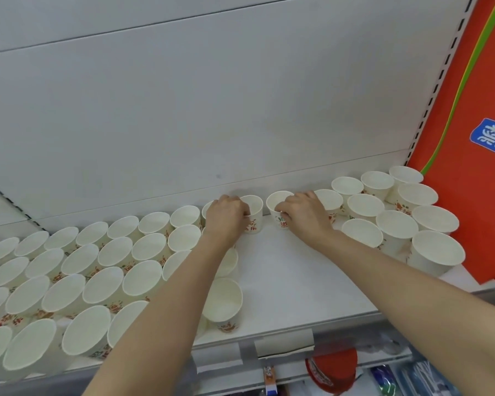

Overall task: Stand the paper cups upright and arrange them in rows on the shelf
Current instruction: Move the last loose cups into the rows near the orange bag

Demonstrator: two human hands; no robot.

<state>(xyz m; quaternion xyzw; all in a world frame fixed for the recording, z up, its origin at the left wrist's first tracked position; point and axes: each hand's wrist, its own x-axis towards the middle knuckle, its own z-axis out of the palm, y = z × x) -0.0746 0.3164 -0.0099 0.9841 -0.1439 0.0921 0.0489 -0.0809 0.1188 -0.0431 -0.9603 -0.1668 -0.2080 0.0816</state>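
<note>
White back panel (212, 110) fills upper frame, w/ slotted upright (440, 72) running down at right. Below it, white shelf (283, 281), bare strip down the middle btwn two cup groups. Orange bag (475, 138) w/ green stripe and blue label leaning at far right, its lower edge just behind the right-side cups.

Left cup block (77, 275): many white paper cups, upright, mouths up, packed in approx. 5 rows front to back, red print on sides. Touching or nearly so. Right cup block (397, 215): smaller cluster, approx. 3 rows, also upright, tight vs. the bag. One single cup (226, 301) standing at the block's right edge nr the front, partly behind the left forearm.

Both bare forearms reaching in from bottom toward the shelf's back edge. Left hand (226, 215) gripping a cup (253, 214) at the rear, fingers curled over rim and side; cup upright, at end of left block's back row. Right hand (303, 212) gripping a second cup (279, 207), fingers curled on its front wall below the rim; cup upright or slightly tilted, can't tell which. The two held cups close together, small gap btwn them, both nr the back panel.

Under the shelf lip: price-tag strip (283, 342) w/ blank tags, red lid (332, 367) and packaged goods below, blurred.
</note>
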